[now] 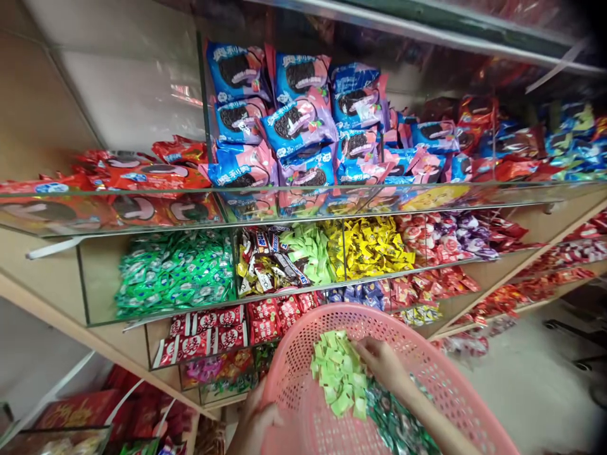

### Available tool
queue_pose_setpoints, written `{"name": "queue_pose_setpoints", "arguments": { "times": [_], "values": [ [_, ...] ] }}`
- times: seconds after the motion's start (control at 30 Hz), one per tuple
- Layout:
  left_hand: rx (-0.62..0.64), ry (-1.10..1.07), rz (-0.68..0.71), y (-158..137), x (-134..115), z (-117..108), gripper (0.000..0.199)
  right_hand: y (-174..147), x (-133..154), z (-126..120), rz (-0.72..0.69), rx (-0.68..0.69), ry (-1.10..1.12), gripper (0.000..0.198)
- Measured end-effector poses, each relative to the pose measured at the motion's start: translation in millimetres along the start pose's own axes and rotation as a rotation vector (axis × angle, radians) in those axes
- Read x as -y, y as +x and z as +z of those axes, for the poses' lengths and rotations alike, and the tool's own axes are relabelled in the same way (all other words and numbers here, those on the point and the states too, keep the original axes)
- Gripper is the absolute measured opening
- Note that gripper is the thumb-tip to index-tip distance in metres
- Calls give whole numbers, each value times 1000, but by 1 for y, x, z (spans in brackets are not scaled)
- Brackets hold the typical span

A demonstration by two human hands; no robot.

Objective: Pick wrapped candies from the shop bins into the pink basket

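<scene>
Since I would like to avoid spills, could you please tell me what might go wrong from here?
Only the left hand seems to hold the pink basket, so it might tip. Inside, the light green candies lie right beside the dark green candies, so the two could get mixed by the right hand.

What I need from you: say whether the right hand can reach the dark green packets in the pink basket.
Probably yes: the right hand is at the light green packets, the dark green packets lie right beside them, and nothing seen bars the way.
</scene>
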State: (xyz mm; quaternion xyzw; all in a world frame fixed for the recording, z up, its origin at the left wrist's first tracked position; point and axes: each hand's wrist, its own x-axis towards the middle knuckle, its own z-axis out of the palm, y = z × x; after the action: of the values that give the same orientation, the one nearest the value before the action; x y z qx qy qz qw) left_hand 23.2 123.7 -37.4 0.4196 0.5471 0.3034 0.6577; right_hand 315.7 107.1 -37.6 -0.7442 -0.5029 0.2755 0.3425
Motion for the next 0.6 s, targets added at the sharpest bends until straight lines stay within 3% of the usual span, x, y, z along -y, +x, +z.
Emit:
{"name": "queue_pose_setpoints", "arguments": {
  "times": [0.1, 0.3, 0.4, 0.47, 0.6],
  "values": [
    [116, -44, 14, -6, -14, 4, 62, -6, 26, -15, -156, -35, -96, 42],
    [203, -86, 105, -19, -32, 7, 66, -12, 130, -52, -474, -15, -125, 30],
    [219, -147, 120, -18, -28, 8, 63, 5, 171, -62, -618, -77, -304, 25],
    [227, -163, 102, -15, -24, 9, 57, 21, 190, -64, -606, -110, -520, 24],
    [243, -147, 80, -11, -20, 10, 43, 50, 213, -55, -440, -131, -912, 27]
  ]
}}
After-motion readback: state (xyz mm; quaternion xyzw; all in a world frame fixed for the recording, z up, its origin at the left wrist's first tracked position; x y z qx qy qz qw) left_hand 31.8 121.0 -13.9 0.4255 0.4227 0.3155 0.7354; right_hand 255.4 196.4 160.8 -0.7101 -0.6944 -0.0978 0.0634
